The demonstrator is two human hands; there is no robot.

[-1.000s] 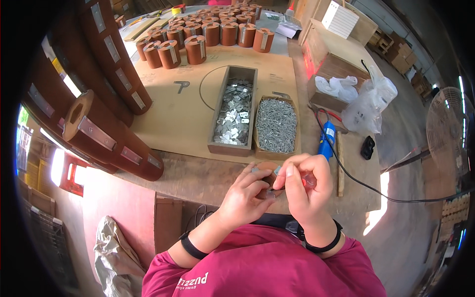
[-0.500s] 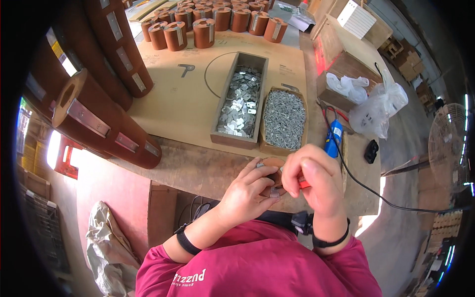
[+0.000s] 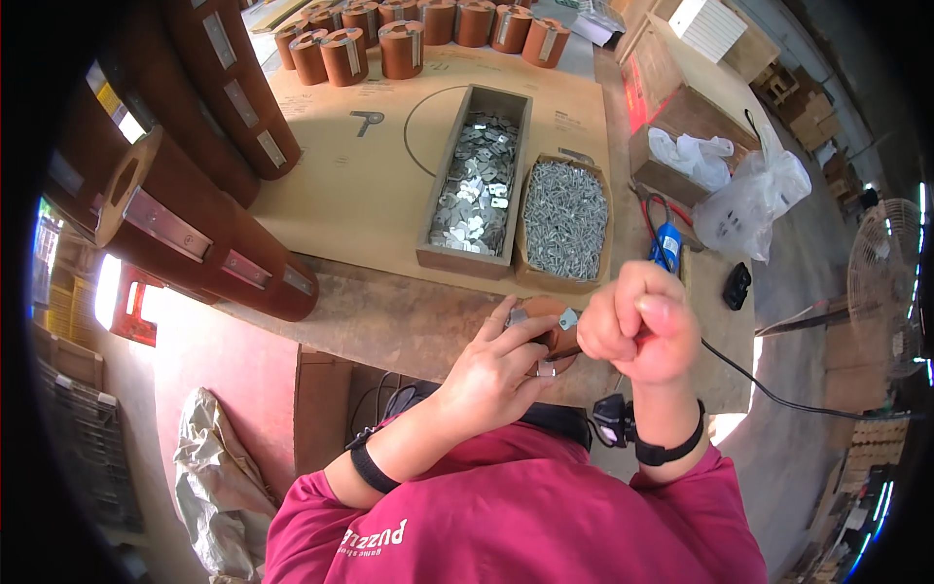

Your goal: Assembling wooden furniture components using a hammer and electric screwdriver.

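L hand (image 3: 491, 378) grip on brown cylinder (image 3: 561, 341), front edge of table (image 3: 389, 336), nr box (image 3: 556, 282) of screws (image 3: 566, 219). R hand (image 3: 647, 321) grip curled tight, just beside; red tool (image 3: 642, 335) in it mostly hidden.

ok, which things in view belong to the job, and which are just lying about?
Likely the job:
brown round piece under the left hand
flat silvery metal plates in the long wooden tray
small silvery metal fasteners in the open cardboard box

Likely just lying about:
clear plastic bag
round wire-caged fan
crumpled pale sheet, lower left
small black object, kind unclear
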